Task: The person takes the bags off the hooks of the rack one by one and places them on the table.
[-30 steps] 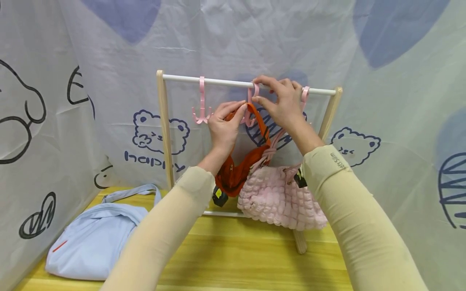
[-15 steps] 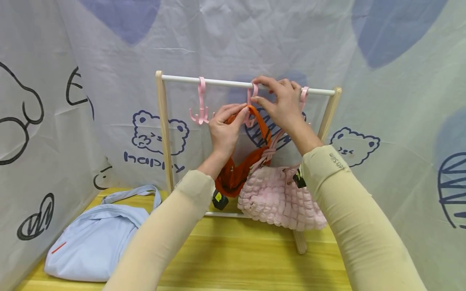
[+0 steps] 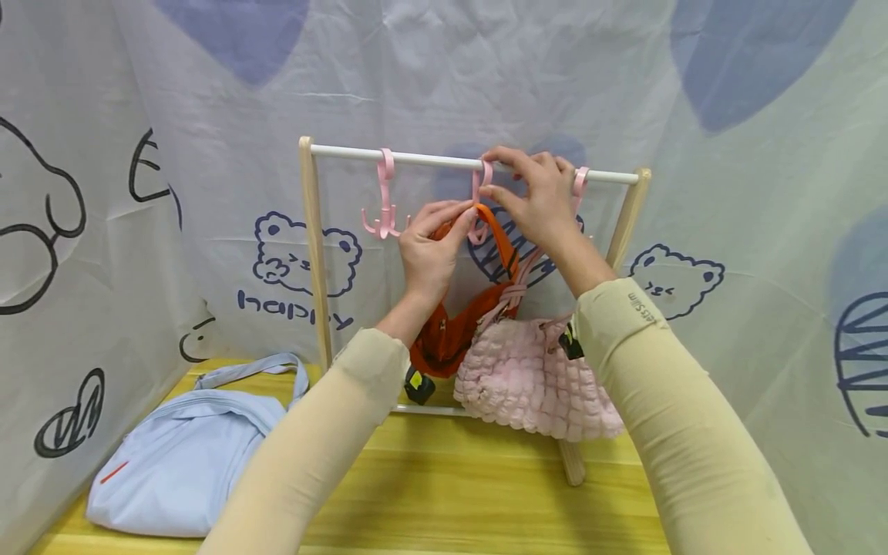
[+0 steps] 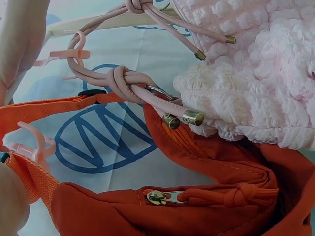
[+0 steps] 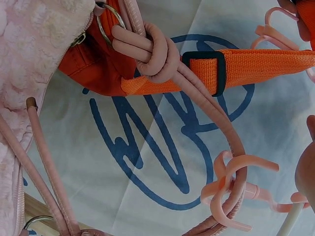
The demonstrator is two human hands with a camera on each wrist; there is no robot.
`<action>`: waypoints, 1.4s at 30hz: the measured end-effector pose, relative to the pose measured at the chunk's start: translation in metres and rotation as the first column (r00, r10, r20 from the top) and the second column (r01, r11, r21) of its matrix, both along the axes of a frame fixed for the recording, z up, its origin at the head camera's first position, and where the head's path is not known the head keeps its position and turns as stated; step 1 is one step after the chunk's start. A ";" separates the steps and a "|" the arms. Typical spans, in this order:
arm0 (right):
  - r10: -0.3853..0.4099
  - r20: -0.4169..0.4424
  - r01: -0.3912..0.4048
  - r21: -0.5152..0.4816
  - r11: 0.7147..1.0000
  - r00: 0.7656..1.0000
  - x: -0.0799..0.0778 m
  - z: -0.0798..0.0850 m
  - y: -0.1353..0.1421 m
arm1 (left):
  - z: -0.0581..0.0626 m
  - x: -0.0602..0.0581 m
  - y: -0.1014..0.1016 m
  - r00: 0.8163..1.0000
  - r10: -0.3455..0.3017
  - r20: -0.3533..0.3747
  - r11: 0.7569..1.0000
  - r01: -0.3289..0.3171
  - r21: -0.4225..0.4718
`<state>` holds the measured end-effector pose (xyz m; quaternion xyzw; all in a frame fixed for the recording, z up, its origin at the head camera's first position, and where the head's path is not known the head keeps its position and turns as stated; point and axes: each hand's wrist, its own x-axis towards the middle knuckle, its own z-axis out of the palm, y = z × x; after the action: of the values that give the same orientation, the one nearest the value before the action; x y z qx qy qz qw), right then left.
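My left hand (image 3: 432,250) pinches the top of an orange strap (image 3: 501,243) between thumb and fingers, right beside the middle pink multi-prong hook (image 3: 475,185). The strap belongs to an orange-red zipped bag (image 4: 221,172) that hangs below. Whether the strap lies over a prong is hidden by the fingers. My right hand (image 3: 544,196) holds the upper part of that middle hook at the rail, thumb below and fingertip above. A pink quilted bag (image 3: 530,378) hangs to the right, its cord handle (image 5: 206,98) looped over the right-hand pink hook (image 5: 224,189).
A white rail (image 3: 430,160) runs between wooden posts (image 3: 315,247). Another pink hook (image 3: 385,193) hangs at its left. A light blue bag (image 3: 183,462) lies on the wooden table (image 3: 486,501) at the left. Printed cloth (image 3: 430,69) closes the back and sides.
My left hand has come down slightly with the orange strap. The right hand stays on the middle hook. The left-hand hook has turned a little on the rail.
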<state>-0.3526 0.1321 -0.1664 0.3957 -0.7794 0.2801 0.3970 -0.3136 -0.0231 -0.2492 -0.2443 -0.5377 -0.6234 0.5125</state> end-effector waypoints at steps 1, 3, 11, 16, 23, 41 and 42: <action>-0.004 0.001 0.004 0.001 1.000 1.000 0.000 0.000 0.000 | 0.000 0.001 0.000 1.000 -0.002 -0.003 1.000 0.002 -0.001; -0.008 0.004 0.008 0.002 1.000 1.000 0.000 0.000 -0.001 | 0.000 0.002 0.000 1.000 -0.011 -0.008 1.000 0.011 -0.001; -0.017 0.008 0.017 0.004 1.000 1.000 -0.002 -0.002 -0.001 | -0.002 0.005 0.001 0.998 -0.055 -0.025 0.998 0.055 0.015; -0.003 0.010 0.003 -0.007 1.000 1.000 -0.002 -0.003 0.000 | -0.003 0.009 0.001 0.997 -0.065 -0.050 0.998 0.066 0.015; 0.012 0.005 -0.012 -0.010 1.000 1.000 -0.002 -0.003 0.000 | -0.002 0.014 0.002 0.993 -0.073 -0.088 0.997 0.075 0.024; -0.023 0.036 0.023 -0.005 1.000 0.999 0.001 0.001 -0.002 | -0.008 0.025 -0.005 0.995 -0.038 -0.090 0.998 0.043 0.053; -0.018 0.033 0.018 -0.008 1.000 0.999 0.001 0.001 -0.002 | -0.008 0.025 -0.006 0.995 -0.037 -0.092 0.998 0.042 0.052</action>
<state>-0.3521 0.1300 -0.1656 0.3822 -0.7882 0.2864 0.3882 -0.2882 -0.0293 -0.2574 -0.2690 -0.4919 -0.6360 0.5302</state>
